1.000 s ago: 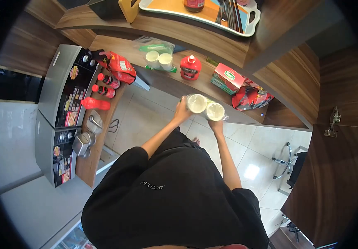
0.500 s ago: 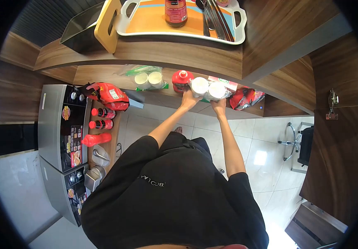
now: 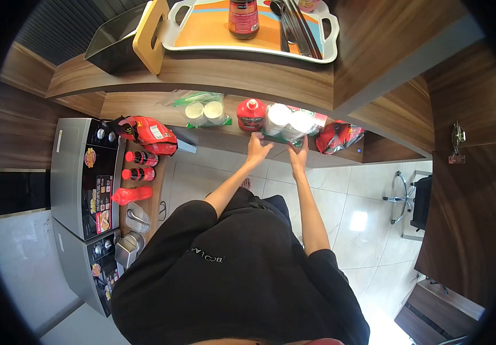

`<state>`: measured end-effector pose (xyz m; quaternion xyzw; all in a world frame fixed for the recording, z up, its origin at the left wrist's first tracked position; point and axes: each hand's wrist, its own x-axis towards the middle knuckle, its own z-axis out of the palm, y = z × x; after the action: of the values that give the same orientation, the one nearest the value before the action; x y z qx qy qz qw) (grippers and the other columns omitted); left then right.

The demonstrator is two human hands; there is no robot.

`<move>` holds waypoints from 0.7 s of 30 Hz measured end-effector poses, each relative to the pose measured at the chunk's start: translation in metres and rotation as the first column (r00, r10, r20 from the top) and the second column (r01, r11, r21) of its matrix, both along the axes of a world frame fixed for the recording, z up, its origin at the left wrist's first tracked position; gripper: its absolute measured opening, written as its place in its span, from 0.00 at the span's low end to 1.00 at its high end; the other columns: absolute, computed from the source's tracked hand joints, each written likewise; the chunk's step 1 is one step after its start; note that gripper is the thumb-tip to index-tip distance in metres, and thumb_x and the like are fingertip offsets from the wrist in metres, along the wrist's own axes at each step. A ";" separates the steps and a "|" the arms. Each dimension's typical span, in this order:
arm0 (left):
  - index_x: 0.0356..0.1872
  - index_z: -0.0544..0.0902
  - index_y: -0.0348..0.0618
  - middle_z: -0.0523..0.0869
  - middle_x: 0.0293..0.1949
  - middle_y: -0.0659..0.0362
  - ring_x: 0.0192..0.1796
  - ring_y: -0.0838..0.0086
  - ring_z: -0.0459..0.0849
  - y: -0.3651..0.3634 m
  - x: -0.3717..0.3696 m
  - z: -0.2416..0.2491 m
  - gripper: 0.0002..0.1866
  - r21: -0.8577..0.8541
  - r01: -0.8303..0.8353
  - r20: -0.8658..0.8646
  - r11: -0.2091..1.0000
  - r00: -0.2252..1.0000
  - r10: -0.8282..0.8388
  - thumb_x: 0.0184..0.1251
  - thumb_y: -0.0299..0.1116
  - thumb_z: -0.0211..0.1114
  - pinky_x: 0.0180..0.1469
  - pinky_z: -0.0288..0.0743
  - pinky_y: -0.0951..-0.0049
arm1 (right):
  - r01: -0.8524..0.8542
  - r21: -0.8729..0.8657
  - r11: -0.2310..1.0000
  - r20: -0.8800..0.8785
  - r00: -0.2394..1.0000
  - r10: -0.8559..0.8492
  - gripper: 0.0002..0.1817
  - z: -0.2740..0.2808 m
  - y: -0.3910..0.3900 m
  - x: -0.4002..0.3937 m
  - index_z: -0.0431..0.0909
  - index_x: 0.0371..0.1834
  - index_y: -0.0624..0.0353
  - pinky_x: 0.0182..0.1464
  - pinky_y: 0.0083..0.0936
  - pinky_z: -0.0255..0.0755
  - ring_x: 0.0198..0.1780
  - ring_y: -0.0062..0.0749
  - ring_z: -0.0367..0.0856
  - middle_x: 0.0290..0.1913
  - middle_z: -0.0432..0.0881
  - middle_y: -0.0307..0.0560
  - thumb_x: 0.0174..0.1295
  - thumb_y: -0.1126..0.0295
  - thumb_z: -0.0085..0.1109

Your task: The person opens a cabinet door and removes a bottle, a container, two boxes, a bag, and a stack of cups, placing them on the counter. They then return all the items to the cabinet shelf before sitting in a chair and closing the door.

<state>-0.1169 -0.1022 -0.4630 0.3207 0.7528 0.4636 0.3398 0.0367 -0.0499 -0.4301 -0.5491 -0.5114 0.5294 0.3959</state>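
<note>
Your left hand (image 3: 257, 150) and right hand (image 3: 298, 155) are spread open, fingertips just below the clear plastic pack of white cups (image 3: 287, 122), which sits on the wooden shelf (image 3: 144, 106) beside the red squeeze bottle (image 3: 251, 114).

- Pack of cups (image 3: 287, 122): two white stacks wrapped in clear plastic, lying on the shelf (image 3: 144, 106), between a red bottle (image 3: 251, 114) and red packets (image 3: 340, 135).
</note>
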 end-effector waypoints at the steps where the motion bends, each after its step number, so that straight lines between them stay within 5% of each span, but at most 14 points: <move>1: 0.60 0.69 0.34 0.82 0.54 0.43 0.54 0.59 0.85 -0.009 -0.001 -0.006 0.36 -0.026 0.048 0.025 0.999 0.999 -0.047 0.53 0.39 0.77 0.55 0.79 0.61 | 0.003 0.013 1.000 -0.017 1.000 -0.003 0.38 0.000 -0.007 0.008 0.58 0.75 0.60 0.58 0.32 0.75 0.59 0.38 0.81 0.68 0.64 0.54 0.61 0.75 0.65; 5: 0.53 0.77 0.40 0.89 0.43 0.52 0.45 0.65 0.88 -0.058 -0.010 -0.023 0.24 -0.080 0.270 0.153 0.959 0.955 -0.256 0.61 0.42 0.72 0.51 0.79 0.63 | -0.163 -0.192 0.968 -0.137 0.981 0.138 0.28 -0.010 -0.038 0.082 0.69 0.68 0.57 0.55 0.28 0.74 0.57 0.35 0.81 0.65 0.74 0.47 0.65 0.68 0.64; 7: 0.49 0.81 0.40 0.89 0.42 0.52 0.44 0.65 0.88 -0.104 -0.025 -0.073 0.21 -0.164 0.407 0.239 0.899 0.900 -0.364 0.62 0.43 0.70 0.49 0.80 0.64 | -0.086 -0.258 0.962 -0.303 0.953 0.005 0.23 -0.006 -0.067 0.132 0.74 0.64 0.56 0.55 0.29 0.73 0.57 0.33 0.80 0.62 0.77 0.47 0.66 0.66 0.64; 11: 0.37 0.87 0.38 0.87 0.42 0.40 0.45 0.46 0.86 -0.246 -0.035 -0.148 0.19 -0.513 0.254 -0.119 0.820 0.925 -0.361 0.57 0.46 0.67 0.46 0.79 0.52 | 0.239 -0.377 0.895 -0.225 0.914 -0.338 0.24 0.001 -0.116 0.249 0.71 0.65 0.55 0.62 0.34 0.69 0.61 0.33 0.77 0.60 0.78 0.44 0.68 0.65 0.61; 12: 0.31 0.88 0.38 0.88 0.37 0.41 0.42 0.46 0.87 -0.292 -0.041 -0.189 0.18 -0.653 0.199 -0.252 0.731 0.853 -0.457 0.56 0.46 0.66 0.44 0.79 0.51 | 0.322 -0.352 0.879 -0.238 0.877 -0.417 0.24 0.004 -0.129 0.282 0.71 0.65 0.54 0.62 0.34 0.68 0.61 0.32 0.76 0.59 0.78 0.44 0.67 0.64 0.62; 13: 0.25 0.87 0.38 0.88 0.32 0.42 0.39 0.47 0.88 -0.327 -0.053 -0.217 0.19 -0.742 0.372 -0.054 0.558 0.796 -0.603 0.54 0.47 0.67 0.42 0.80 0.53 | 0.402 -0.327 0.855 -0.254 0.834 -0.490 0.24 0.008 -0.139 0.313 0.71 0.65 0.54 0.62 0.35 0.67 0.61 0.31 0.76 0.59 0.78 0.43 0.67 0.64 0.63; 14: 0.20 0.87 0.40 0.89 0.30 0.45 0.37 0.54 0.89 -0.354 -0.038 -0.201 0.21 -0.815 0.294 -0.032 0.499 0.838 -0.545 0.55 0.50 0.66 0.42 0.81 0.57 | 0.487 -0.297 0.822 -0.246 0.792 -0.558 0.24 0.021 -0.147 0.340 0.71 0.65 0.53 0.63 0.36 0.65 0.61 0.30 0.75 0.59 0.78 0.43 0.66 0.64 0.63; 15: 0.26 0.88 0.38 0.90 0.31 0.47 0.34 0.59 0.90 -0.372 -0.031 -0.197 0.20 -0.850 0.350 0.193 0.394 0.902 -0.386 0.60 0.48 0.64 0.39 0.82 0.58 | 0.539 -0.265 0.799 -0.243 0.765 -0.596 0.24 0.034 -0.153 0.369 0.71 0.65 0.54 0.63 0.37 0.64 0.61 0.30 0.74 0.61 0.77 0.43 0.66 0.64 0.63; 17: 0.42 0.86 0.29 0.91 0.36 0.48 0.31 0.59 0.90 -0.385 0.012 -0.166 0.20 -0.858 0.221 0.199 0.464 0.975 -0.097 0.64 0.42 0.65 0.34 0.83 0.60 | 0.604 -0.126 0.787 -0.274 0.741 -0.613 0.24 0.067 -0.165 0.417 0.69 0.66 0.51 0.64 0.37 0.62 0.62 0.31 0.72 0.62 0.76 0.44 0.68 0.64 0.60; 20: 0.42 0.86 0.30 0.90 0.38 0.48 0.34 0.59 0.90 -0.391 0.064 -0.172 0.19 -0.724 0.136 0.335 0.676 0.926 0.173 0.66 0.40 0.64 0.36 0.83 0.56 | 0.676 0.008 0.737 -0.347 0.693 -0.632 0.21 0.143 -0.170 0.453 0.67 0.68 0.51 0.64 0.36 0.61 0.62 0.32 0.70 0.64 0.73 0.42 0.74 0.63 0.49; 21: 0.42 0.86 0.29 0.90 0.39 0.45 0.37 0.55 0.90 -0.375 0.091 -0.161 0.19 -0.697 0.069 0.255 0.714 0.954 0.157 0.68 0.40 0.62 0.38 0.83 0.54 | 0.683 0.063 0.727 -0.395 0.686 -0.611 0.21 0.167 -0.169 0.459 0.66 0.69 0.51 0.64 0.36 0.61 0.61 0.31 0.70 0.64 0.73 0.42 0.75 0.63 0.46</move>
<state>-0.0260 -0.4777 -0.6242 0.0770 0.8196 0.1956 0.5330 0.4959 -0.2186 -0.2627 -0.5483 -0.2567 0.3867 0.6957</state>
